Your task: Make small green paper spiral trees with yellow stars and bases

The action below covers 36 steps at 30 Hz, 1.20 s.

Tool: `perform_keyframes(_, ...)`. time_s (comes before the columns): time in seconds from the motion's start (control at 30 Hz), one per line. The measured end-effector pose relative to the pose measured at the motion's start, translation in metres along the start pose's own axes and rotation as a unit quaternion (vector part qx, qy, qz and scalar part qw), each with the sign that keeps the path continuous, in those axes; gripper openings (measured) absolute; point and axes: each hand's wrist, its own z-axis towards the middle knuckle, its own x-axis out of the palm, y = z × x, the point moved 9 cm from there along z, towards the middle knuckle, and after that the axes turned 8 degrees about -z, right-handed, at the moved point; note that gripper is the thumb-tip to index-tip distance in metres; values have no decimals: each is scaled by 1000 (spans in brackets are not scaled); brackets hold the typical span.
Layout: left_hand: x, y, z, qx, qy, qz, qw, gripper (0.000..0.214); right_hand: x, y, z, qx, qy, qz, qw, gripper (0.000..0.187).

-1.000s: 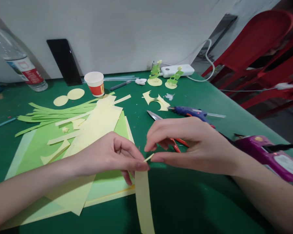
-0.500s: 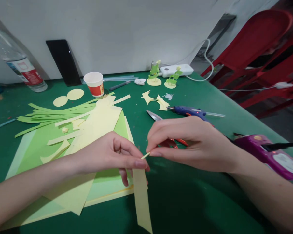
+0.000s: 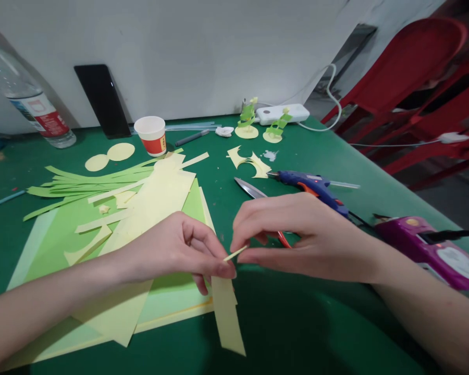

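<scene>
Pale yellow paper strip (image 3: 227, 323) pinched above a green tabletop (image 3: 305, 317)

The paper strip hangs from the left hand (image 3: 183, 249), gripped between thumb and fingers near its upper end, over the near part of the tabletop. A narrow end of paper slants out toward the right hand (image 3: 297, 237), whose thumb and forefinger stand close about it; whether they squeeze it, I cannot tell.

Under the left forearm lie yellow sheets (image 3: 168, 187) and green ones, with cut green strips (image 3: 97, 179) behind. Scissors (image 3: 250, 187) lie partly hidden by the right hand, a blue glue gun (image 3: 310, 180) just beyond.

Farther back, the paper cup (image 3: 150, 138) has a red band and a yellow panel with dark characters too small to read. The bottle (image 3: 42, 112) carries a blue, white and red label, its lettering blurred. At right, the purple object (image 3: 445, 255) shows a white patch.

Two paper plants (image 3: 247, 115) on round yellow bases stand near a white power strip (image 3: 283, 113). The tabletop meets a plain whitish wall (image 3: 219, 52); red chairs (image 3: 406, 78) stand beyond its right edge.
</scene>
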Motion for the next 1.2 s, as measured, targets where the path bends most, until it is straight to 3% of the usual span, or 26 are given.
perform_keyframes(0.23, 1, -3, 2, 13, 17, -23, 1000, 7, -11, 10, 0, -47, -63, -27, 997, 14)
perform_keyframes(0.43, 11, -10, -1, 55, 91, -33, 994, 9, -20, 16, -1, -106, -100, -16, 989, 11)
perform_keyframes(0.7, -3, 2, 3, 4, -11, -4, 1000, 8, -2, 11, 1, -82, -18, 10, 996, 8)
perform_keyframes(0.87, -5, -1, 4, 9, -22, 10, 1000, 9, -1, 13, 1, -84, -30, 9, 996, 8)
perform_keyframes(1.07, 12, -3, 1, 20, 82, 27, 996, 13, -8, 15, -1, -108, -54, -7, 993, 11)
perform_keyframes(1.2, 16, -3, 1, 27, 101, 22, 994, 14, -10, 17, -2, -143, -54, 7, 988, 12)
